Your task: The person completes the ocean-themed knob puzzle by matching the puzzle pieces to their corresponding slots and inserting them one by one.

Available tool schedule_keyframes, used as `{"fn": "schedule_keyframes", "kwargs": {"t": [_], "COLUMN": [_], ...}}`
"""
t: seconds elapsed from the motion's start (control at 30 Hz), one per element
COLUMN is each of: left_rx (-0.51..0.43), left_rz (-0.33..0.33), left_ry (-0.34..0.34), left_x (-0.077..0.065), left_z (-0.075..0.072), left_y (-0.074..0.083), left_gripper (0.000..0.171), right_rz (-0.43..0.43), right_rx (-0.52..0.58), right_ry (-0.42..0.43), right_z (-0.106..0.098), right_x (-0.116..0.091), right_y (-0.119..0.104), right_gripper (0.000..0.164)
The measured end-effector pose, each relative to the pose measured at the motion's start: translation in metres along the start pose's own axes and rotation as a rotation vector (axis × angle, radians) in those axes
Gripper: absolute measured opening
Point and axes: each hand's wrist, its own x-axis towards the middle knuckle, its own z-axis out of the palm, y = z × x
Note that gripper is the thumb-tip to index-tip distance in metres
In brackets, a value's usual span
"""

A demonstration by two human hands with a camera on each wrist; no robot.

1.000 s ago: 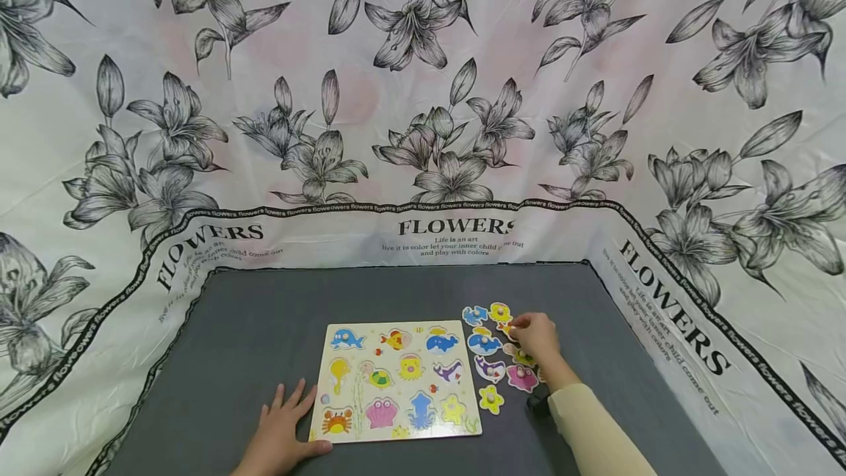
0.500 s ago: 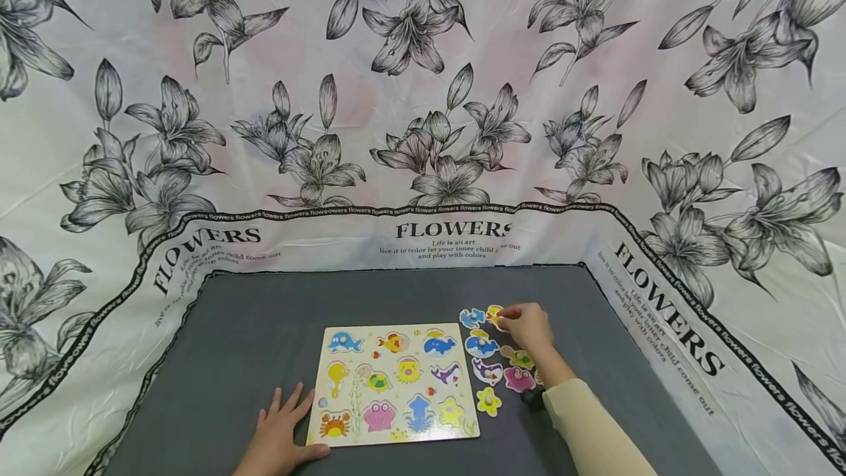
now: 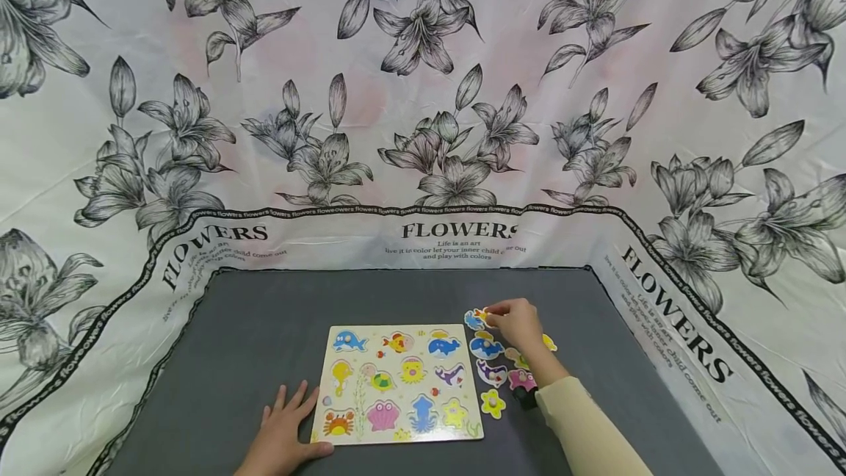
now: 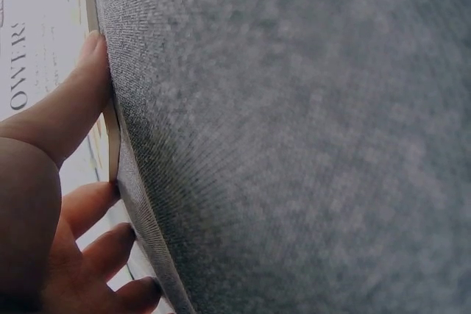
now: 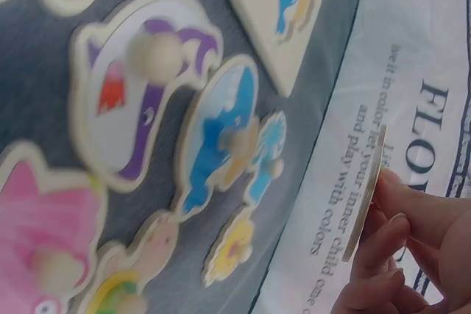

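Observation:
Near the back right of the puzzle board (image 3: 370, 435), my right hand (image 3: 518, 325) pinches an orange-and-yellow puzzle piece (image 3: 482, 316) between thumb and fingers. The right wrist view shows that wooden piece (image 5: 364, 204) edge-on, off the table, so its picture is hidden. Below it lie knobbed pieces: a blue whale (image 5: 217, 134), a purple-and-white whale (image 5: 121, 130), a yellow round one (image 5: 229, 248) and a pink one (image 5: 44, 233). My left hand (image 3: 280, 428) rests at the board's near left corner, fingers spread along the left side and thumb (image 4: 81, 90) against the near edge.
A yellow star piece (image 3: 492, 403) lies right of the board, closest to me. Another yellow piece (image 3: 549, 342) shows just right of my right forearm. White flower-printed cloth (image 3: 456, 244) rises around the back and sides of the grey table surface (image 3: 277, 300).
My right hand has moved left and slightly away from me with the orange-and-yellow piece, from among the loose pieces toward the blue one at the back. My left hand stays at the board.

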Motion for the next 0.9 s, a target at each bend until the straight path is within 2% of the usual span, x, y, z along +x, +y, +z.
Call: {"fn": "schedule_keyframes", "kwargs": {"t": [0.23,0.67,0.9], "left_rx": [0.005,0.033,0.041], "left_rz": [-0.003,0.011,0.002], "left_ry": [0.019,0.035,0.033], "left_x": [0.000,-0.002,-0.004], "left_z": [0.000,-0.004,-0.002], "left_y": [0.001,0.006,0.006], "left_gripper": [0.116,0.114,0.114], "right_rz": [-0.030,-0.096,-0.158], "right_rx": [0.010,0.049,0.078], "right_ry": [-0.028,-0.031,-0.055], "right_z": [0.005,0.018,0.028], "right_x": [-0.004,-0.006,-0.008], "right_y": [-0.016,-0.045,-0.058], "right_gripper": [0.014,0.010,0.008]}}
